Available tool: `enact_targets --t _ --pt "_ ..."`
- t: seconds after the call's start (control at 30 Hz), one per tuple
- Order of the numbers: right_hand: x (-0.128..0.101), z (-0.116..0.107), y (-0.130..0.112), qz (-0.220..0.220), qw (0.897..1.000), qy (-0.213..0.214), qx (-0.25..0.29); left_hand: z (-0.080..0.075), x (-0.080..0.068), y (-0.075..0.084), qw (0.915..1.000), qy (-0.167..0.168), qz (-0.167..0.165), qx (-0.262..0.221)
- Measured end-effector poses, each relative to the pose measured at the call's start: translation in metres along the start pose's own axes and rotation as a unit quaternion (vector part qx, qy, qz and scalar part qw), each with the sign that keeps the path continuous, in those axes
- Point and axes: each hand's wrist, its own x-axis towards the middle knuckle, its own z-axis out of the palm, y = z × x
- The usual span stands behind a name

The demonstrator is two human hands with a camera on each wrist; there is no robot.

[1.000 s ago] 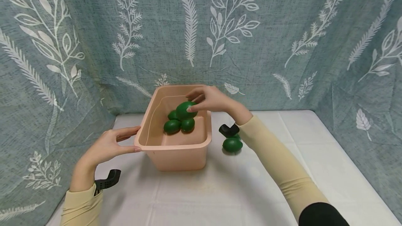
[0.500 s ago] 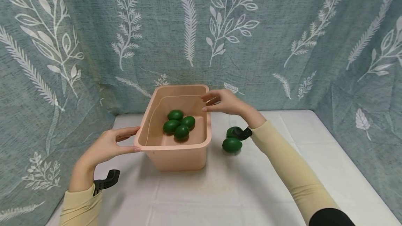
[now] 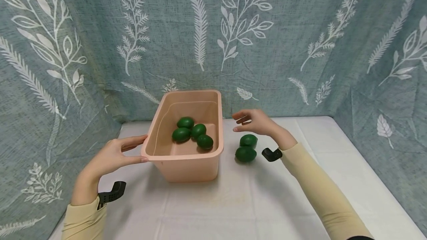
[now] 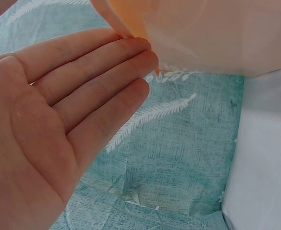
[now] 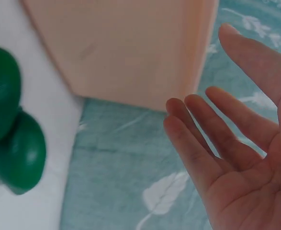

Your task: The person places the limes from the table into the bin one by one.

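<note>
A peach plastic bin (image 3: 186,156) stands on the white table and holds several dark green egg-shaped fruits (image 3: 181,134). My left hand (image 3: 123,151) rests with straight fingers against the bin's front left corner; in the left wrist view the fingertips (image 4: 140,57) touch the bin wall (image 4: 202,33). My right hand (image 3: 250,121) hovers empty with relaxed fingers just right of the bin, above two more green fruits (image 3: 248,140) (image 3: 245,154) on the table. In the right wrist view the open right hand (image 5: 236,158) is beside the bin (image 5: 130,48), with both fruits (image 5: 16,153) at the left.
A teal curtain with white leaf print (image 3: 300,29) hangs close behind and wraps both sides of the table (image 3: 233,203). The white cloth stretches bare in front of the bin and to the right.
My right hand let a green fruit go into the bin, then drew out to the right and down over the two fruits on the table. The left hand stayed.
</note>
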Motion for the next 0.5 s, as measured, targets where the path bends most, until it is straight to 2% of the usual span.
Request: enact_targets --t 0.5 --pt "-0.029 0.03 0.053 0.037 0.999 -0.002 0.019 -0.001 0.0 0.001 1.0 -0.002 -0.002 -0.002"
